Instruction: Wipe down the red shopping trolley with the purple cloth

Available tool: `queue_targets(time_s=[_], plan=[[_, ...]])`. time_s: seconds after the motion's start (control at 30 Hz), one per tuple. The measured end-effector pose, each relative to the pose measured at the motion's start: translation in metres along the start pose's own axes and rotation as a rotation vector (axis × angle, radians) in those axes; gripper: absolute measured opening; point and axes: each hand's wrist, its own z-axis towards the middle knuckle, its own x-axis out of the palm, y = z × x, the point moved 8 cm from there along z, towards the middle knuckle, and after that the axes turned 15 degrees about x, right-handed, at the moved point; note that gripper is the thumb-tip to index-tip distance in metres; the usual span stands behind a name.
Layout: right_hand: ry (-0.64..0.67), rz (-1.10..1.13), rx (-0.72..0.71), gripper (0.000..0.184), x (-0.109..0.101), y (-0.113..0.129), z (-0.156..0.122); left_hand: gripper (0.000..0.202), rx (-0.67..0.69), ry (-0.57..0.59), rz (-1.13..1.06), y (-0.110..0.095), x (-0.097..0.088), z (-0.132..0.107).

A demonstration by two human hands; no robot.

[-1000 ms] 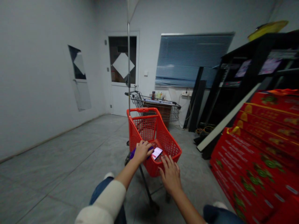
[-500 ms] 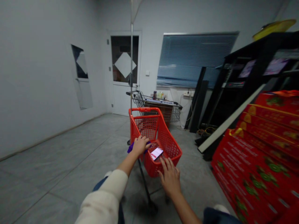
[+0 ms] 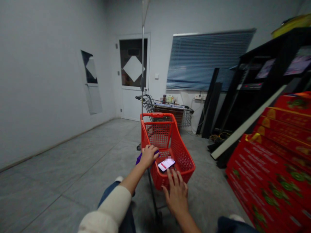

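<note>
A red plastic shopping basket cart stands in front of me on a thin dark frame. My left hand curls over a purple object at the cart's left rim; the object is mostly hidden, so I cannot tell what it is. Inside the basket lies a smartphone with a lit screen, partly blurred. My right hand hovers over the near rim with its fingers spread, holding nothing, just below the phone. A cream sleeve covers my left forearm.
Stacked red cartons fill the right side, beside a black shelf unit and leaning boards. A wire shopping cart stands ahead by the wall. Behind it are a white door and a thin metal pole. Grey tiles cover the floor.
The red cart and the room have shifted right in the view. The phone now lies flatter and lower in the picture. My right hand sits a little lower, and my left hand stays on the purple object.
</note>
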Motion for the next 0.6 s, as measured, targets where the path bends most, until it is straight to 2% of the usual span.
queue_targets(time_s=[0.17,0.3,0.37,0.43,0.53,0.6], plan=[[0.005,-0.007,-0.019,0.057,-0.005,-0.015,0.008,0.026,0.100,0.028,0.005,-0.037,0.007,-0.011],[0.043,0.020,-0.145,0.050,-0.010,-0.033,0.045,0.028,0.215,0.066,-0.017,-0.053,0.007,-0.013],[0.027,0.024,-0.131,0.049,-0.015,-0.049,0.071,0.029,0.239,0.096,-0.020,-0.047,0.007,-0.008],[0.092,0.033,-0.146,0.046,-0.014,-0.055,0.090,0.030,0.220,0.102,-0.021,-0.033,0.006,0.000],[0.195,0.052,-0.178,0.043,-0.009,-0.049,0.101,0.029,0.144,0.075,-0.030,-0.008,0.004,0.012],[0.190,0.045,-0.152,0.041,-0.008,-0.040,0.101,0.028,0.080,0.057,-0.013,0.004,0.005,0.017]])
